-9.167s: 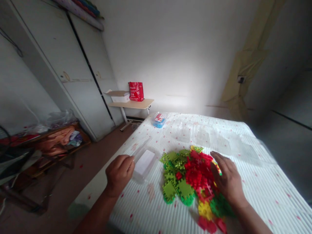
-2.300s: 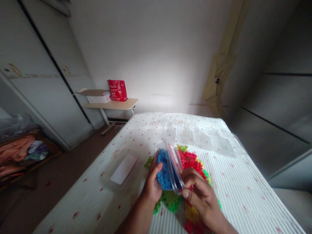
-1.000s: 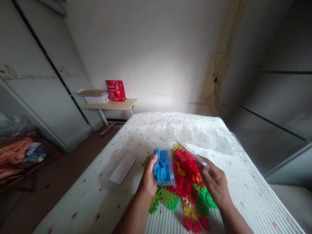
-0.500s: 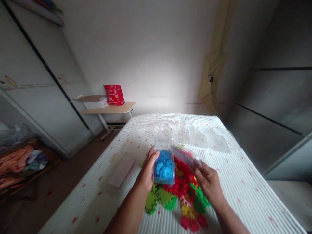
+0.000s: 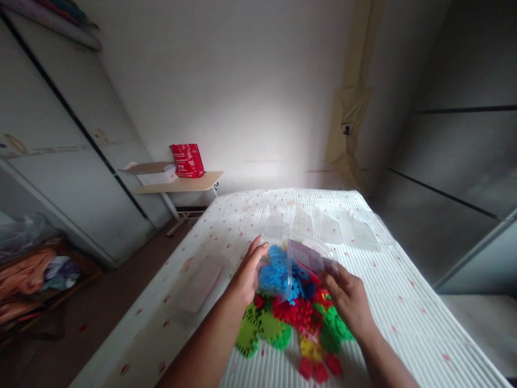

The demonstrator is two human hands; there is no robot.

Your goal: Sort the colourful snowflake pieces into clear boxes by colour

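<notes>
My left hand (image 5: 247, 275) is closed around the side of a clear plastic box (image 5: 289, 272), tipped over to the right. Blue plastic gear pieces (image 5: 278, 272) are partly inside it and partly spilling from its open side. My right hand (image 5: 347, 293) grips a clear lid (image 5: 309, 256) with a pale label, held beside the box's opening. Directly below, a heap of toy gears lies on the bed: red gears (image 5: 297, 312), olive-green gears (image 5: 270, 325), bright green gears (image 5: 339, 323) and a yellow piece (image 5: 311, 349) with red tips.
The white striped mattress (image 5: 404, 323) carries clear plastic containers (image 5: 331, 229) toward its far end. To the left lies another clear case (image 5: 204, 285) with a pale pink panel. Beyond the bed, a small table (image 5: 189, 185) bears a red bag (image 5: 188, 160) and a white box (image 5: 155, 175).
My left hand has tilted the box to the right, and blue gears have slid out onto the red ones. The lid in my right hand stays close by, slightly lower.
</notes>
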